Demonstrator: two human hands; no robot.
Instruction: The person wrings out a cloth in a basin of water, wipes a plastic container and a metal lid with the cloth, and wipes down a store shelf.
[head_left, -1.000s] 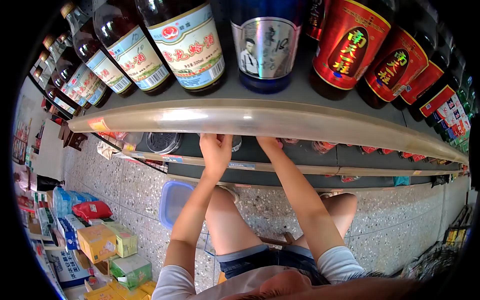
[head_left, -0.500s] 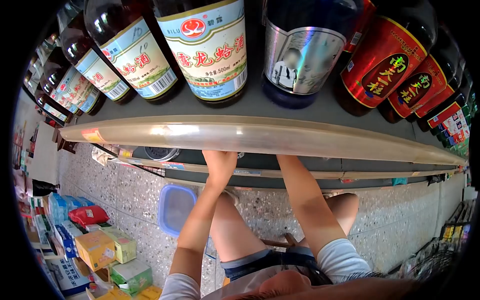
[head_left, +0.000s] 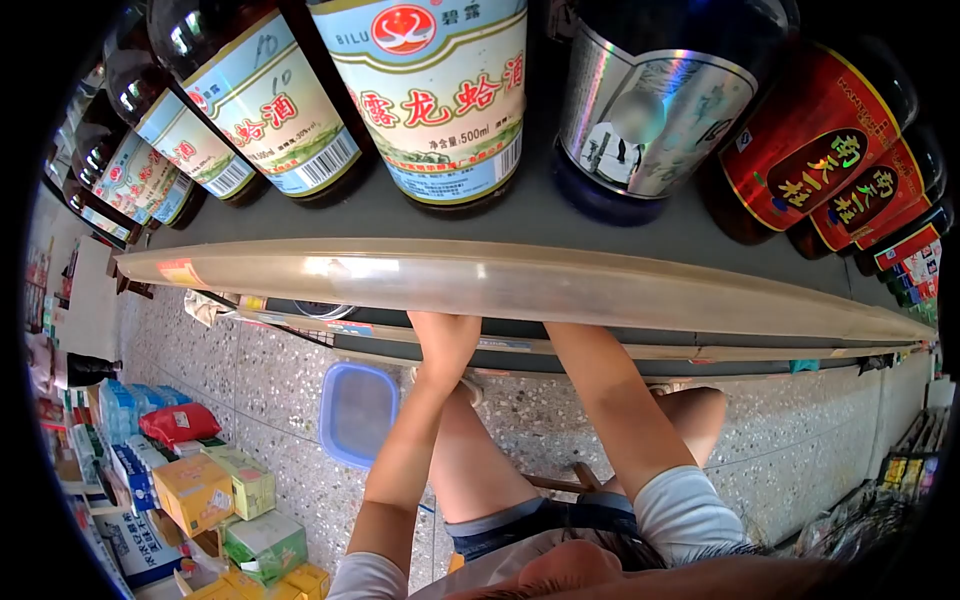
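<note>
Both my hands reach under the front rail of a shelf, onto a lower shelf level. Of my left hand point(head_left: 445, 338) only the wrist and lower back show; the rail hides its fingers. My right hand point(head_left: 573, 338) is covered too, with just the wrist end in sight. What either hand touches or holds is hidden. Directly above them is the curved, translucent shelf rail point(head_left: 500, 280). Behind the rail stand a bottle with a cream and blue label point(head_left: 440, 120) and a dark blue bottle with a silver label point(head_left: 650, 120).
Red-labelled bottles point(head_left: 800, 150) stand at the right, more cream-labelled bottles point(head_left: 290, 120) at the left. A lower shelf edge point(head_left: 640, 350) runs below the rail. On the speckled floor sits a blue-rimmed plastic tub point(head_left: 358, 415). Cartons point(head_left: 195, 492) and a red package point(head_left: 180, 424) lie at lower left.
The view has shifted slightly, so the bottles look larger and those at the right sit further right. A round dark object on the lower shelf is now mostly hidden. Both hands remain under the rail.
</note>
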